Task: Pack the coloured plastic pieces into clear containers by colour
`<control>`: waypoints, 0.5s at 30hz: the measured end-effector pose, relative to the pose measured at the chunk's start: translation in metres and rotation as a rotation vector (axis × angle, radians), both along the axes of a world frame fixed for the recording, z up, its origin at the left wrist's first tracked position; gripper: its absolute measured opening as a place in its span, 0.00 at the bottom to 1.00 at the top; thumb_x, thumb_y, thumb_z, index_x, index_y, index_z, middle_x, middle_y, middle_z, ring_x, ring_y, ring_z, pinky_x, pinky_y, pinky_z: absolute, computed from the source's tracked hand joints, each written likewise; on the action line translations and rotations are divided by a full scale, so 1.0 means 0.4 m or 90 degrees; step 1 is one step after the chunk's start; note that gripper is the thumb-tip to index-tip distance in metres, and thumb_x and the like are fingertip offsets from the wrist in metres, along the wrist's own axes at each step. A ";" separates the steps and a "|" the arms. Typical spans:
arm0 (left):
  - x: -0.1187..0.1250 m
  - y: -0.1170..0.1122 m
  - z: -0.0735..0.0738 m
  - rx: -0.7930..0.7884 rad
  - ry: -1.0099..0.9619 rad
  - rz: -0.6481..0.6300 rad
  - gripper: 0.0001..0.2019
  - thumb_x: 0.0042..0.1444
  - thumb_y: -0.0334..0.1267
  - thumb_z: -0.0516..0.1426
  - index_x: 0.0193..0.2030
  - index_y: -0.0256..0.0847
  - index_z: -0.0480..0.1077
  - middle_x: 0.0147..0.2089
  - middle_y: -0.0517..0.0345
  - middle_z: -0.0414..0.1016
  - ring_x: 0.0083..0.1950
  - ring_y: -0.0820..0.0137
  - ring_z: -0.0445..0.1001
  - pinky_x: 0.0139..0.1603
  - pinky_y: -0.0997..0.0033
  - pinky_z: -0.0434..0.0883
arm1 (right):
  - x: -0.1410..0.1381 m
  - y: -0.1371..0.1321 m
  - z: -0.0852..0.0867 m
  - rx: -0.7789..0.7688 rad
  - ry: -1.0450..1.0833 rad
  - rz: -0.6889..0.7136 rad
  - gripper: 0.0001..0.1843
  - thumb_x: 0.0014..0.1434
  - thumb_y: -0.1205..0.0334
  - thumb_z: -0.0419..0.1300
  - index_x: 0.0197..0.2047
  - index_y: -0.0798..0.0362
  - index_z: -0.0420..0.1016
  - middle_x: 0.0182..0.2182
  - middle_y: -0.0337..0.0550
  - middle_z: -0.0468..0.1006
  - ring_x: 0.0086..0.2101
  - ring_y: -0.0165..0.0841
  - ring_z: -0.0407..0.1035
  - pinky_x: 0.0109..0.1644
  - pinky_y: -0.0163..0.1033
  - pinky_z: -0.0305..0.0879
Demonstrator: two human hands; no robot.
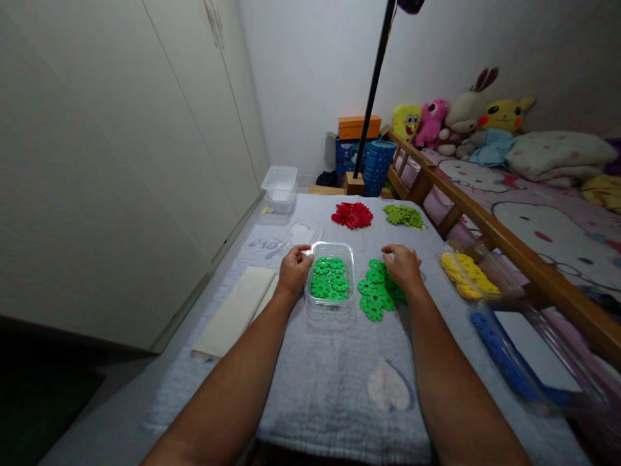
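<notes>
A clear plastic container (332, 309) stands in the middle of the cloth-covered table, with green snowflake-shaped discs (328, 279) laid inside it in rows. My left hand (294, 270) grips its left rim, thumb and fingers closed on the edge. To the right of the container lies a loose pile of green discs (376, 294). Over the far right part of that pile is my right hand (402, 264), its fingers bent and brought close together. Whether a disc sits between those fingertips is too small to make out.
Red discs (352, 215) and lime-green discs (403, 216) lie in heaps at the back. Yellow discs (468, 275) and blue discs (504, 353) fill clear boxes at right. Stacked clear boxes (280, 188) stand back left; a folded cream cloth (237, 310) lies left. A wooden bed rail (485, 223) borders the right.
</notes>
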State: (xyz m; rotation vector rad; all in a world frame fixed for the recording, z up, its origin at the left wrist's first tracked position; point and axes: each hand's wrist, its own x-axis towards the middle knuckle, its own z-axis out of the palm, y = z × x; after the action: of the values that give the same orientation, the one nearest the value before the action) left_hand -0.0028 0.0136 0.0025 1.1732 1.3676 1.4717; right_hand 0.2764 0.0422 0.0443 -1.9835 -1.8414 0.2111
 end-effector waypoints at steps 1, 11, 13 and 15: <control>0.000 0.000 0.000 0.000 0.000 0.000 0.19 0.50 0.46 0.61 0.46 0.39 0.73 0.23 0.71 0.59 0.23 0.75 0.57 0.27 0.74 0.56 | 0.002 0.001 -0.009 -0.021 -0.019 -0.006 0.17 0.65 0.63 0.56 0.51 0.50 0.84 0.56 0.50 0.82 0.56 0.50 0.69 0.58 0.53 0.60; 0.002 0.000 0.004 -0.005 -0.004 0.002 0.19 0.50 0.46 0.61 0.46 0.39 0.73 0.24 0.71 0.60 0.24 0.75 0.57 0.27 0.74 0.56 | -0.025 -0.005 -0.034 -0.110 -0.148 0.046 0.18 0.63 0.56 0.60 0.52 0.50 0.83 0.53 0.54 0.80 0.54 0.54 0.68 0.54 0.54 0.60; 0.001 0.002 0.001 -0.008 -0.003 0.003 0.19 0.50 0.46 0.61 0.46 0.39 0.73 0.24 0.70 0.61 0.24 0.75 0.58 0.27 0.74 0.56 | -0.027 -0.005 -0.035 -0.106 -0.139 0.046 0.17 0.62 0.56 0.61 0.51 0.49 0.83 0.52 0.54 0.81 0.54 0.53 0.68 0.54 0.53 0.60; 0.000 0.003 -0.003 -0.009 -0.001 0.004 0.19 0.49 0.46 0.61 0.47 0.39 0.73 0.24 0.70 0.61 0.23 0.75 0.58 0.27 0.74 0.56 | -0.027 -0.004 -0.038 -0.092 -0.104 0.045 0.15 0.60 0.58 0.62 0.48 0.48 0.83 0.50 0.51 0.81 0.53 0.51 0.69 0.54 0.52 0.61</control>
State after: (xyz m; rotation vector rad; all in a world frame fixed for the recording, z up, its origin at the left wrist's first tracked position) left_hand -0.0028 0.0148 0.0013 1.1593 1.3790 1.4648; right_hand 0.2655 0.0407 0.0289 -2.0897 -2.0528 0.2139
